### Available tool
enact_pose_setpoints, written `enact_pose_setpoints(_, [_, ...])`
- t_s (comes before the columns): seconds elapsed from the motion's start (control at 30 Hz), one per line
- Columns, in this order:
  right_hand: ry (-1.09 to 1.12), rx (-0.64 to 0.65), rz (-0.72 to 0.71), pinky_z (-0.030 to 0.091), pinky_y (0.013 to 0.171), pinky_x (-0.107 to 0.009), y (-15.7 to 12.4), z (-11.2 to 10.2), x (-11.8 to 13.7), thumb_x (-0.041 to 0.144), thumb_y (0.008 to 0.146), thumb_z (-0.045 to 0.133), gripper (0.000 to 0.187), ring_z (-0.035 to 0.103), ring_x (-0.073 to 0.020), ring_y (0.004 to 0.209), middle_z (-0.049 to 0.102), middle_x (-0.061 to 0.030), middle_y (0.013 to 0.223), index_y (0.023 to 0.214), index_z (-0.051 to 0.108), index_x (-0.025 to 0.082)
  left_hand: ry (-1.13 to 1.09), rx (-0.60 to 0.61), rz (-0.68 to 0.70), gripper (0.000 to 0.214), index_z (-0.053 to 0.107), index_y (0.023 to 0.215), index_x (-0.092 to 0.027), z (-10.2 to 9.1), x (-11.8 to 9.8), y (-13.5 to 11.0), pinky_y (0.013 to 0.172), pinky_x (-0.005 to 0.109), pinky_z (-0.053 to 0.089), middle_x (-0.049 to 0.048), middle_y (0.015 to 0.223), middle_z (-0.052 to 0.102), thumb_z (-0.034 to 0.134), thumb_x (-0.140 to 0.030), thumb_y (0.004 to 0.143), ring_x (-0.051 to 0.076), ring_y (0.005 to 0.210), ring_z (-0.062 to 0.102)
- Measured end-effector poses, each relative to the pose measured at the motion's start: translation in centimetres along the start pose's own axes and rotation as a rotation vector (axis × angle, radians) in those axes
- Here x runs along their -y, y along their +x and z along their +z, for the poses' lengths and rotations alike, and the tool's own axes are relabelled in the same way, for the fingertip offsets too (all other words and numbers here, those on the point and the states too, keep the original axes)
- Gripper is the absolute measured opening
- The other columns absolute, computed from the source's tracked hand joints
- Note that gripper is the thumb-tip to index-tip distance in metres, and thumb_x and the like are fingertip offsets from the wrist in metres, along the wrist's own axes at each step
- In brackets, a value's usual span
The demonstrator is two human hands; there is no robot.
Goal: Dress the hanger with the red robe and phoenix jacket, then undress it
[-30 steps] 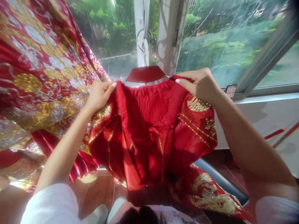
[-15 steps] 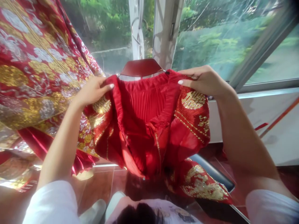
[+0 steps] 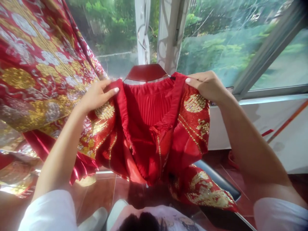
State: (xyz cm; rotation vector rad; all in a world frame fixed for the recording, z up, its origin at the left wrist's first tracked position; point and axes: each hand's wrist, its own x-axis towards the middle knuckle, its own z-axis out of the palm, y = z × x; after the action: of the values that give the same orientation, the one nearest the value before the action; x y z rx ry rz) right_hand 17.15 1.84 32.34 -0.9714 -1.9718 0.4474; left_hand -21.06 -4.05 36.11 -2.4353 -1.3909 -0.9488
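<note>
A red garment (image 3: pixel 154 106) with gold embroidery and a pleated inside hangs in front of me on a hanger (image 3: pixel 146 73) with a wide reddish-brown top and a metal hook. My left hand (image 3: pixel 97 94) pinches its left shoulder, thumb on the near side and fingers behind. At the right shoulder, my right hand (image 3: pixel 204 84) grips the cloth edge in the same way. The garment's front falls open between them, and gold bead lines run along both sides. Lower right, a red embroidered piece (image 3: pixel 209 189) lies spread; whether it joins the garment cannot be seen.
On the left hangs a large red cloth (image 3: pixel 45 64) with gold and silver flowers. Behind the hanger are window frames (image 3: pixel 168 35) and glass. A dark padded edge (image 3: pixel 218 179) stands above the tiled floor (image 3: pixel 96 195). White wall panels (image 3: pixel 286 134) line the right.
My right hand has shifted slightly left with its shoulder of the garment, so the shoulders are a bit closer together. The hanger sits slightly lower in view. Both grips stay.
</note>
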Motion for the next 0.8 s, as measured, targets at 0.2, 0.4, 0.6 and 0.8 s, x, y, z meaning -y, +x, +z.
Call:
enact_pose_setpoints(0.2, [-0.624,-0.066,-0.635,0.026,0.113,-0.055,-2.9,2.0,0.3,0.016,0.082,0.053,0.053,0.035,-0.0326,0.138,0.044,-0.0041,0.150,0.135,0.056,0.023,0.157,0.208,0.251,0.055,0.049,0.138,-0.028,-0.7,-1.8,-1.1,0.116,0.051,0.029,0.0069,0.158,0.026,0.054,-0.041,0.085,0.033,0.143,0.030])
enact_pose_setpoints(0.4, [-0.682,0.398,-0.805,0.017,0.114,-0.060,-6.6,6.9,0.3,0.009,0.085,0.045,0.032,0.060,-0.0256,0.109,0.071,-0.0023,0.113,0.091,0.071,0.025,0.244,0.209,0.174,0.031,0.066,0.106,-0.021,-0.1,-2.1,-1.1,0.111,0.051,0.036,0.0089,0.153,0.032,0.060,-0.040,0.083,0.035,0.137,0.037])
enact_pose_setpoints(0.6, [-0.025,0.413,-0.328,0.044,0.063,-0.027,-4.3,5.1,2.6,0.040,0.093,0.045,0.033,0.050,-0.0118,0.060,0.057,0.0004,0.066,0.071,0.058,0.019,0.246,0.050,0.096,0.021,0.062,0.096,-0.020,1.8,-1.5,-0.6,0.101,0.046,0.043,0.0110,0.132,0.052,0.055,-0.038,0.088,0.031,0.124,0.050])
enact_pose_setpoints(0.8, [0.173,0.935,-0.218,0.027,0.050,-0.022,-3.0,2.4,1.9,0.054,0.089,0.052,0.053,0.030,-0.0071,0.053,0.032,0.0043,0.057,0.054,0.038,0.018,0.321,0.002,0.060,0.020,0.062,0.104,-0.024,2.0,-2.7,-0.7,0.097,0.047,0.045,0.0103,0.128,0.055,0.053,-0.032,0.088,0.031,0.119,0.053])
